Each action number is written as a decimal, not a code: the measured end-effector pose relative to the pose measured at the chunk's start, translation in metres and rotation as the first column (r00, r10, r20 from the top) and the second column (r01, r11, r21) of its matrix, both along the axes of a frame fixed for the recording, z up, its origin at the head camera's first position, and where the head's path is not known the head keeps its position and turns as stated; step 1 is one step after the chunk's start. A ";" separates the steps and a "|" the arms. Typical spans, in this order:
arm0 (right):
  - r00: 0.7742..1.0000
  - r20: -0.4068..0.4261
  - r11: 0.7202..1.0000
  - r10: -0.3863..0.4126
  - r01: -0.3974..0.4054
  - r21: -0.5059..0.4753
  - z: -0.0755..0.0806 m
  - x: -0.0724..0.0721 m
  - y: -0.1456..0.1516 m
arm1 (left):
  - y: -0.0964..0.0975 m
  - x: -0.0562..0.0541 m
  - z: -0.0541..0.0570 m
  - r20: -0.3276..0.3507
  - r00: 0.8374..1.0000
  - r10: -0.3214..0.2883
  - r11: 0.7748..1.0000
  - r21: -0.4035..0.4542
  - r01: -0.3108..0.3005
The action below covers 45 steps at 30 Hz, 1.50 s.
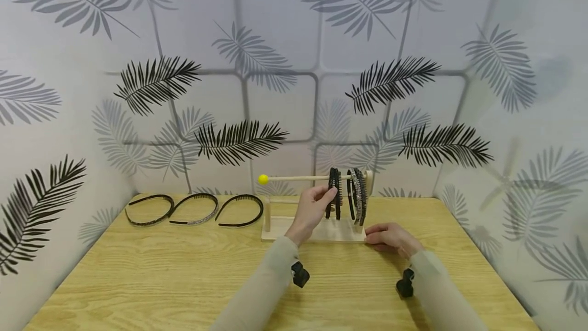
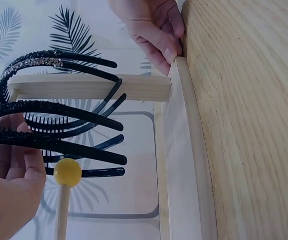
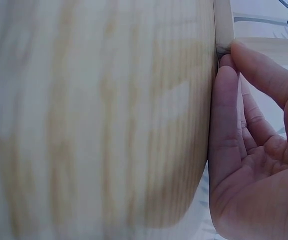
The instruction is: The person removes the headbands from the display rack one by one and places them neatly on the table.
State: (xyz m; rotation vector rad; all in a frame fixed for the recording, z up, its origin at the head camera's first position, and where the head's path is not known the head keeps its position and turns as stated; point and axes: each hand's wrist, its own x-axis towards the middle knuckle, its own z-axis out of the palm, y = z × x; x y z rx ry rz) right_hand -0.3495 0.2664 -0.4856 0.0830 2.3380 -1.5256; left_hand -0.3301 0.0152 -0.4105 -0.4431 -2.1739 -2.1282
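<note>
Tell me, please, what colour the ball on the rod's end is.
The ball is yellow; the left wrist view shows it best.

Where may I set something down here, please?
Bare tabletop lies in front of the loose headbands, left of the left sleeve, and right of the right sleeve. The stand is crowded at its right: hanging headbands, left grip.

Dark headbands (image 1: 339, 210) – ends down, over a pale rod (image 1: 298, 178)

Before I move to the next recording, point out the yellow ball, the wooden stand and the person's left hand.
Yellow ball (image 1: 263, 179): head view, middle of its visible surface.
Wooden stand (image 1: 342, 230): head view, bare part of its base.
Left hand (image 1: 310, 212): head view, middle of the hand.
</note>
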 end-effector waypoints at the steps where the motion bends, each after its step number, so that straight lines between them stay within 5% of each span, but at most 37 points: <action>1: 1.000 0.000 1.000 0.003 -0.003 0.006 0.000 0.000 0.000 | 0.000 0.000 0.000 -0.003 1.000 0.005 1.000 -0.004 -0.006; 26: 1.000 0.008 1.000 -0.002 0.002 0.012 0.002 0.001 -0.004 | -0.003 -0.003 -0.002 -0.020 0.999 -0.046 0.981 0.185 0.049; 45: 1.000 -0.009 1.000 0.014 -0.014 -0.014 0.002 0.004 0.000 | -0.041 -0.004 0.000 -0.038 0.999 -0.037 0.983 0.179 0.043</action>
